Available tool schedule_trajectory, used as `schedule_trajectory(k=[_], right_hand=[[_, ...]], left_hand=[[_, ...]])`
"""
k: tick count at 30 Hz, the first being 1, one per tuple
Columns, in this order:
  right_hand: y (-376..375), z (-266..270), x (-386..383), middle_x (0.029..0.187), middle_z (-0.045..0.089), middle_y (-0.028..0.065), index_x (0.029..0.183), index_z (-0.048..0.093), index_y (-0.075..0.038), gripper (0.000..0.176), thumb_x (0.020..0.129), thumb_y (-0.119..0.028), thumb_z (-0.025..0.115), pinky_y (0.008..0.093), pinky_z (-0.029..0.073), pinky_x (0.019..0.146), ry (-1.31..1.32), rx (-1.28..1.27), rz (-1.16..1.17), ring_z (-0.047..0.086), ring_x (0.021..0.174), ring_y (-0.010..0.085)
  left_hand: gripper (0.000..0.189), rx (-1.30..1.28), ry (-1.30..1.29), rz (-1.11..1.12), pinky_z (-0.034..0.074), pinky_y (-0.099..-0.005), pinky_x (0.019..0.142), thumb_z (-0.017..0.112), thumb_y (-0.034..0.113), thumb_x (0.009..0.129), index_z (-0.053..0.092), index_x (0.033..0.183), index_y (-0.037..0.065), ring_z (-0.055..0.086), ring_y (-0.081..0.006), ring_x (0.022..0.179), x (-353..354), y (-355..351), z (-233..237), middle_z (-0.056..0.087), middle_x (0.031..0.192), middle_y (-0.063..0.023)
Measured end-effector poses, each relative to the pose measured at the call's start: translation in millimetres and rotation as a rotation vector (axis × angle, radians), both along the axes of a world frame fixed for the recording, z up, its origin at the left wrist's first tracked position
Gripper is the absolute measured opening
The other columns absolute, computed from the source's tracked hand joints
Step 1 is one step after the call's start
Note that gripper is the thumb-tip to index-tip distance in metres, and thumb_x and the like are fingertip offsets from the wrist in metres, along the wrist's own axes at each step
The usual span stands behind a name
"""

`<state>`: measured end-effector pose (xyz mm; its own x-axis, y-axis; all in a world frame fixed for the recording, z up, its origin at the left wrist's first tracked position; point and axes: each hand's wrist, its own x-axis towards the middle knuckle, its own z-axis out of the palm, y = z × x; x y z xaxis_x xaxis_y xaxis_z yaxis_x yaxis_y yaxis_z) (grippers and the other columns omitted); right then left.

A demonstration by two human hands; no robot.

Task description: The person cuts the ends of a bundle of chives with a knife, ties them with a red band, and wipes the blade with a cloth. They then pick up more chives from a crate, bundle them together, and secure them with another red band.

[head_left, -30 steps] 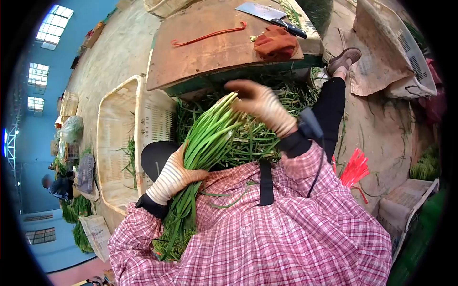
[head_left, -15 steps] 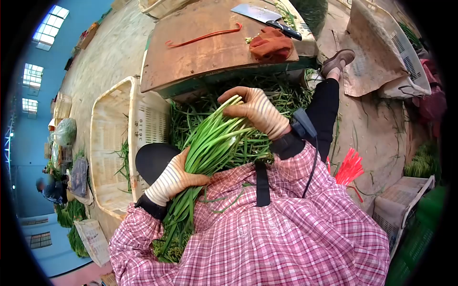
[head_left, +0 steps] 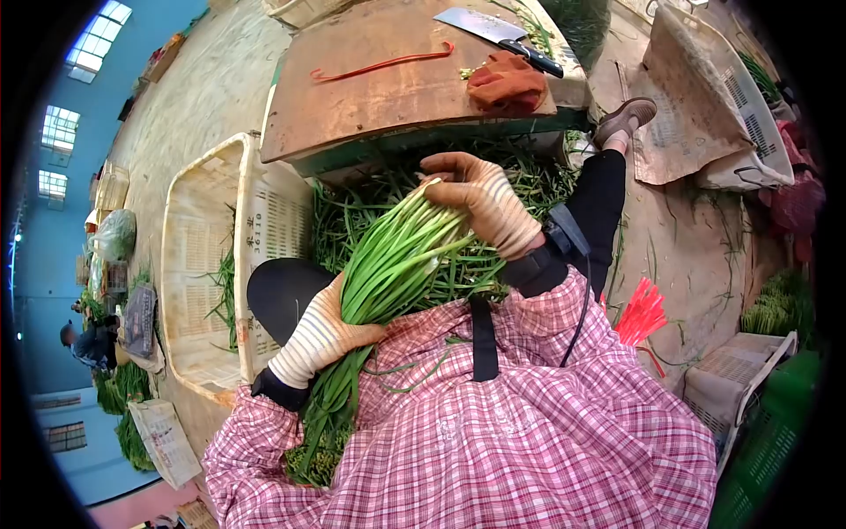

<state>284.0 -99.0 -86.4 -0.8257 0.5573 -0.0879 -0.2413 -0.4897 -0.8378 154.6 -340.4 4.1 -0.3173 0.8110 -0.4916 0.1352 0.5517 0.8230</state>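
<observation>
Two gloved hands, one bundle. Left of frame: pale plastic crate (head_left: 189, 264) with a few loose stalks inside. Lower centre-left: left hand (head_left: 322, 331), fist wrapped tight round the lower part of the bundle of green stalks (head_left: 392, 256). The bundle runs diagonally from the lap up to mid-frame (paler ends uppermost). Centre: right hand (head_left: 480, 198), fingers curled over the bundle's top end, gripping it. Loose greens are heaped beneath. Upper centre: wooden board (head_left: 352, 97) carrying a red strap (head_left: 383, 63), cleaver (head_left: 498, 33) and rust-red cloth (head_left: 508, 84). Right: red ties (head_left: 641, 310) on the ground. Upper right: basket (head_left: 705, 97).
</observation>
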Motion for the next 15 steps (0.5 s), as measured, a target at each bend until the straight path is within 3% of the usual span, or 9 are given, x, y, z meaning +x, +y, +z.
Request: schedule_trajectory(k=[2,4,5,8,9,10,14,15], right_hand=[[9.4,-17.4,-2.7,0.101,0.071,0.0091,0.120,0.065,0.005,0.039,0.085,-0.008,0.077,0.0281,0.057,0.079,0.023,-0.069,-0.148,0.068,0.087,0.0157],[39.6,-36.8,12.8,0.102,0.072,0.0104,0.118,0.067,0.005,0.034,0.087,-0.008,0.075,0.0269,0.055,0.074,0.037,-0.164,-0.300,0.068,0.082,0.0150],[46.6,-39.7,18.7,0.103,0.072,0.0100,0.117,0.067,0.004,0.032,0.089,-0.009,0.074,0.0260,0.054,0.070,0.031,-0.054,-0.338,0.067,0.079,0.0138],[17.3,21.2,24.3,0.099,0.070,0.0068,0.123,0.065,0.001,0.039,0.087,-0.009,0.074,0.0291,0.055,0.086,-0.014,0.258,-0.129,0.066,0.092,0.0147],[10.9,12.8,17.9,0.106,0.069,0.0072,0.126,0.063,-0.001,0.043,0.085,-0.011,0.073,0.0306,0.053,0.093,-0.031,0.507,-0.039,0.065,0.100,0.0153],[3.6,5.7,9.8,0.108,0.068,0.0083,0.125,0.062,-0.002,0.044,0.083,-0.011,0.073,0.0311,0.053,0.091,-0.023,0.589,0.012,0.064,0.099,0.0153],[-13.0,1.0,-4.7,0.098,0.069,0.0105,0.109,0.065,0.000,0.028,0.081,-0.004,0.065,0.0312,0.054,0.082,-0.109,0.563,-0.165,0.064,0.090,0.0150],[-13.1,0.1,-4.5,0.095,0.069,0.0101,0.106,0.066,0.000,0.025,0.081,-0.003,0.064,0.0309,0.054,0.081,-0.118,0.532,-0.180,0.065,0.087,0.0148]], left_hand=[[0.087,-0.046,0.056,-0.031,0.048,-0.0311,0.101,0.086,0.008,0.071,0.043,0.146,-0.004,0.060,-0.0182,0.113,-1.8,-3.1,0.8,0.066,0.126,-0.0136],[0.087,0.000,0.058,-0.008,0.049,-0.0307,0.100,0.086,0.009,0.071,0.043,0.146,-0.005,0.061,-0.0182,0.113,0.5,-8.3,1.1,0.066,0.125,-0.0144],[0.088,0.021,0.061,0.004,0.049,-0.0306,0.100,0.086,0.009,0.071,0.043,0.146,-0.005,0.062,-0.0181,0.112,0.8,-10.5,1.3,0.067,0.125,-0.0147],[0.089,0.026,0.173,-0.012,0.051,-0.0312,0.098,0.085,0.009,0.071,0.041,0.147,-0.005,0.063,-0.0181,0.111,-0.9,-13.3,-5.7,0.068,0.123,-0.0161],[0.089,0.036,0.221,-0.023,0.052,-0.0318,0.097,0.085,0.009,0.071,0.040,0.147,-0.005,0.065,-0.0197,0.110,0.8,-12.1,-6.1,0.068,0.122,-0.0177],[0.089,0.049,0.273,-0.033,0.053,-0.0324,0.095,0.084,0.010,0.072,0.039,0.147,-0.005,0.066,-0.0214,0.110,3.1,-10.5,-6.3,0.069,0.121,-0.0192],[0.089,0.012,0.504,-0.117,0.056,-0.0351,0.091,0.081,0.013,0.074,0.037,0.149,-0.004,0.070,-0.0292,0.109,7.2,-12.2,-3.0,0.070,0.117,-0.0236],[0.089,0.030,0.500,-0.121,0.057,-0.0372,0.088,0.080,0.015,0.074,0.037,0.149,-0.001,0.071,-0.0346,0.105,9.0,-13.3,-2.0,0.070,0.112,-0.0257]])
